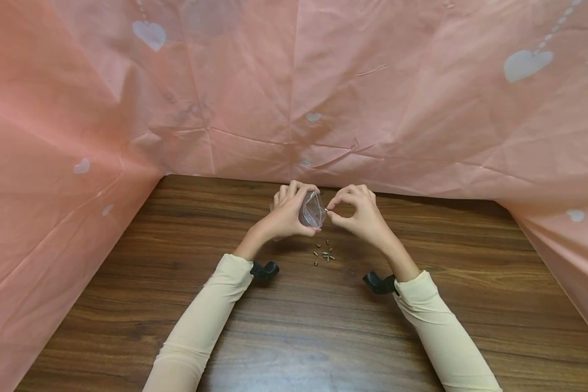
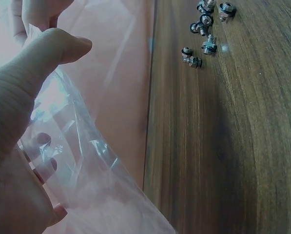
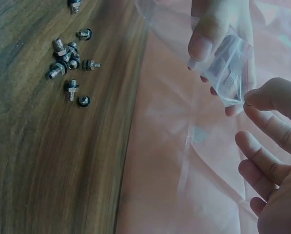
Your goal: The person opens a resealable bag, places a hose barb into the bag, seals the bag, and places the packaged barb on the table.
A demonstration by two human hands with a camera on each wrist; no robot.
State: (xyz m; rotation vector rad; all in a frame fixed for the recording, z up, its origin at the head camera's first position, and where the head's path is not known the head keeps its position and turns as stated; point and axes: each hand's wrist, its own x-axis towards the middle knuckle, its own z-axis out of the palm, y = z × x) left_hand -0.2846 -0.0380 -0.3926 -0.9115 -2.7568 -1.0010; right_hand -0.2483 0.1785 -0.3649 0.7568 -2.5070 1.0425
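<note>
My left hand (image 1: 294, 209) holds a small clear plastic bag (image 1: 312, 213) up above the wooden table (image 1: 294, 326), its mouth turned to the right. In the left wrist view the thumb (image 2: 43, 58) lies over the bag (image 2: 82, 165). My right hand (image 1: 330, 210) pinches a tiny metal screw between thumb and forefinger, right at the bag's mouth. The right wrist view shows the bag (image 3: 229, 73) in the left fingers and my right fingertips (image 3: 262, 97) beside its edge. Several small screws (image 1: 325, 253) (image 2: 203, 29) (image 3: 69, 63) lie loose on the table below the hands.
A pink sheet with white hearts (image 1: 323, 92) hangs as a backdrop behind the table and down both sides. Black wrist camera mounts (image 1: 265, 269) (image 1: 379, 283) sit under both cream sleeves.
</note>
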